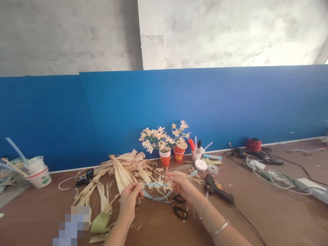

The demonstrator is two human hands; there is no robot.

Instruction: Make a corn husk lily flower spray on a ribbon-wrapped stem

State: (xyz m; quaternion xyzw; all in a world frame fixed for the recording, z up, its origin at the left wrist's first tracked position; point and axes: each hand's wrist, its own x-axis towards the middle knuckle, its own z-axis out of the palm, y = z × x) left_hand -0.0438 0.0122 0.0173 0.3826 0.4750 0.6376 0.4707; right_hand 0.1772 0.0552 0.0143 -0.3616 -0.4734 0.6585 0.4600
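Note:
My left hand (131,199) pinches one end of a thin flower stem (155,184) that looks wrapped in light blue. My right hand (183,186) is closed around the stem's other end, where small pale husk petals show near its fingers; its exact grip is partly hidden. The stem is level above the table. Below it, a loose light-blue strip (157,197) curves beside black-handled scissors (180,212). Behind the hands, pale husk flowers (158,136) stand in red-and-white paper cups (165,159). Dried corn husks (123,172) are heaped behind and left of my left hand.
A black glue gun (217,190) lies right of my right hand, its cord running forward. White tape rolls (201,165) and a cup of tools (196,155) stand behind. Cables (276,179) spread at right; a paper cup (39,177) stands far left. A blue partition (205,106) rises behind.

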